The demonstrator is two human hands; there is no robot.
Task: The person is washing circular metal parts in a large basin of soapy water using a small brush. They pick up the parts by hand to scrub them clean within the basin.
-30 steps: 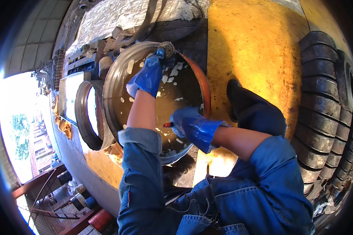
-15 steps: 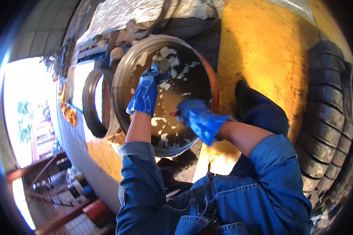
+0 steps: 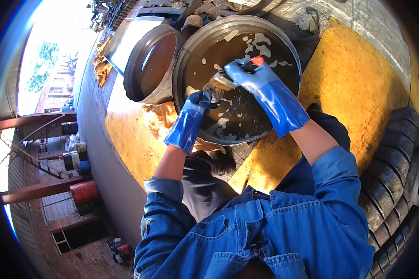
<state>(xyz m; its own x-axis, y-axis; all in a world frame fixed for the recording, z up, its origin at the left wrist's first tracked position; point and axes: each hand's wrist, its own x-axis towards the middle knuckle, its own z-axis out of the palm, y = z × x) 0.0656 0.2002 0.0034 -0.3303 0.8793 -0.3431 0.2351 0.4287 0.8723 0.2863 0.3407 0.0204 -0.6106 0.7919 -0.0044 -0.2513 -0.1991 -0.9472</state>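
A wide round metal tub (image 3: 178,69) stands in front of me, holding brown liquid with patches of pale foam on it. Over its near left part, my left hand (image 3: 194,108), in a blue rubber glove, is closed on a round metal part (image 3: 214,93). In my right hand (image 3: 258,80), gloved the same way, is a brush (image 3: 225,81) with a red handle end. Its bristles are at the metal part, touching or very close to it. My fingers cover much of both things, and the part's exact kind is not clear.
Left of the tub is a second round vessel (image 3: 150,65) with a reddish-brown inside. An orange-brown cloth (image 3: 102,63) lies farther left. Large black tyres (image 3: 395,160) line the right side. Yellow flooring (image 3: 358,81) lies beneath, and a small cup-like container (image 3: 192,23) stands behind.
My right hand has moved up from near the tub's lower right, bringing the brush to the metal part. My left hand has come nearer with the part. The whole view has shifted.
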